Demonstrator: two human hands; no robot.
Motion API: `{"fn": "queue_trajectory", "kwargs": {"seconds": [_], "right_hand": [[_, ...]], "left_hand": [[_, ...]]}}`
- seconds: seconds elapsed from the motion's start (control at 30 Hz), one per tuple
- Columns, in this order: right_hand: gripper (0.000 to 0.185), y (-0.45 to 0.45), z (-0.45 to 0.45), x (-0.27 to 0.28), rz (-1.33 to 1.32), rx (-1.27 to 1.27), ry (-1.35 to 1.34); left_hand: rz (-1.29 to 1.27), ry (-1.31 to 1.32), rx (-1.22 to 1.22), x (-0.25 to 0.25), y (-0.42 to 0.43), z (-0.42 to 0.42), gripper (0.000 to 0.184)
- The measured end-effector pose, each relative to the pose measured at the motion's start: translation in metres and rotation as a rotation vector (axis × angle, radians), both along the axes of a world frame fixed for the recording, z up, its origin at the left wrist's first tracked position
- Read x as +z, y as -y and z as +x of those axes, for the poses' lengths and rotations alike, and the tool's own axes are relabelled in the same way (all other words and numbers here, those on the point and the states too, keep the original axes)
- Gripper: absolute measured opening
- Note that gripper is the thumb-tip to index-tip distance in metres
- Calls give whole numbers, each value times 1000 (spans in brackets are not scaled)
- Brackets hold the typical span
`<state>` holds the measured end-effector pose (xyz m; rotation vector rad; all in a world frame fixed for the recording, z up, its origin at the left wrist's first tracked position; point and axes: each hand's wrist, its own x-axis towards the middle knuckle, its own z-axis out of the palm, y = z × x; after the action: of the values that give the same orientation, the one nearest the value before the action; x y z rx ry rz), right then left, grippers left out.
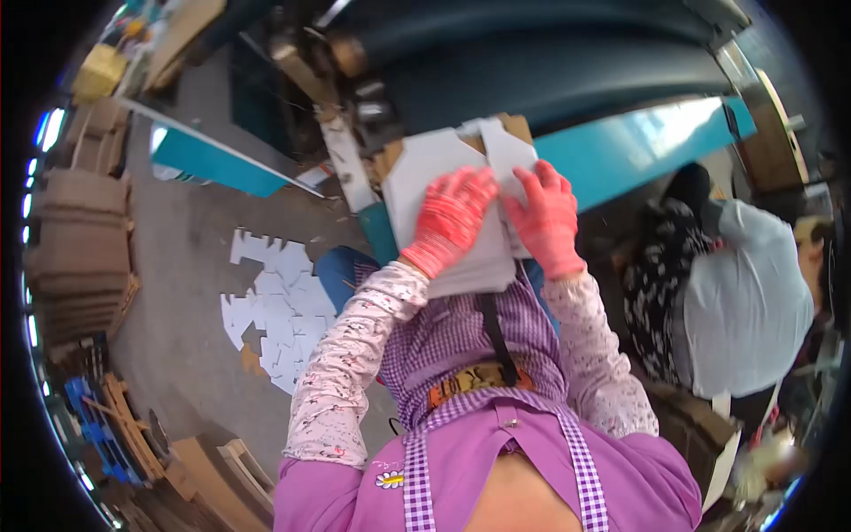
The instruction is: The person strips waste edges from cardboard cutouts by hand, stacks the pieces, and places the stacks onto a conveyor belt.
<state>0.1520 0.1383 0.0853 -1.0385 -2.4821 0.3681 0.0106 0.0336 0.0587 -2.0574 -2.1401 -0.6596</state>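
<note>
A stack of white die-cut cardboard sheets (434, 151) lies over my lap, its far end against the machine, with brown cardboard showing at the far edges. My left hand (454, 217), in a red knitted glove, rests flat on top of the stack, fingers stretched out. My right hand (547, 217), in a matching glove, is at the stack's right side, beside a narrower white piece (507, 151). Its fingers and thumb are apart and touch that side; whether they press on an edge is hard to see.
A large dark roller machine (550, 62) with a teal panel (647, 151) stands ahead. White cardboard cutouts (288, 310) lie scattered on the floor at left. Brown cardboard stacks (84, 239) line the far left. Another person (745, 297) is bent over close by at right.
</note>
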Motion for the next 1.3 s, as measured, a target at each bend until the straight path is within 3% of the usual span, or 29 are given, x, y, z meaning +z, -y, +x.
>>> {"fn": "queue_trajectory", "kwargs": {"seconds": [0.03,0.07,0.13,0.17,0.23,0.27,0.3,0.4,0.5,0.57,0.6,0.63,0.67,0.7,0.73,0.83,0.93,0.97,1.03,1.1,1.13,1.23,1.3], "right_hand": [[32,1,-3,-6,174,84,-30],[27,3,-10,-19,274,136,-94],[21,0,-12,-22,217,184,-94],[21,-1,-12,-21,204,191,-95],[19,-1,-14,-16,198,179,-78],[18,-1,-15,-18,202,168,-50],[18,-1,-12,-19,209,157,-19],[23,-1,-9,-20,221,162,-17],[23,0,-9,-14,191,194,-82],[24,9,-9,-9,213,202,-73],[25,15,-8,-7,227,222,-32],[26,23,-3,-3,243,242,17],[27,35,4,9,62,346,49],[28,44,14,26,-123,451,76],[30,48,26,43,-234,497,-15],[32,4,47,57,272,-87,-281],[30,-51,63,-14,-432,-206,-481],[30,-44,53,-6,-149,-228,-442],[39,-28,40,8,-68,-34,-399],[47,-5,22,20,43,141,-40],[49,0,18,16,6,99,9],[53,1,7,8,-111,-2,100],[54,1,1,8,-208,-54,87]], "left_hand": [[-11,-27,9,5,-1,-8,46],[-40,135,-29,16,-1,-22,46],[-78,474,-113,41,1,-50,44],[258,666,-152,37,-18,-92,33],[318,491,54,152,-3,-183,13],[497,1217,80,173,-5,-232,23],[955,1882,79,193,-7,-281,35],[1329,1752,232,214,-18,-349,35],[1218,1626,148,203,23,-267,32],[1144,1516,462,195,61,-147,27],[1056,1372,363,167,71,-107,30],[917,1251,436,119,82,-77,34],[666,794,439,96,85,-44,39],[493,519,427,51,79,-27,49],[252,557,373,33,72,-7,63],[-210,-3,235,15,66,7,76],[-380,6,174,34,60,-3,77],[-440,-5,162,43,53,-7,77],[-320,37,112,42,40,-14,60],[-169,137,46,23,24,-21,51],[-55,101,34,17,18,-22,44],[62,89,58,10,3,-16,45],[25,72,38,8,-3,-9,48]]}}
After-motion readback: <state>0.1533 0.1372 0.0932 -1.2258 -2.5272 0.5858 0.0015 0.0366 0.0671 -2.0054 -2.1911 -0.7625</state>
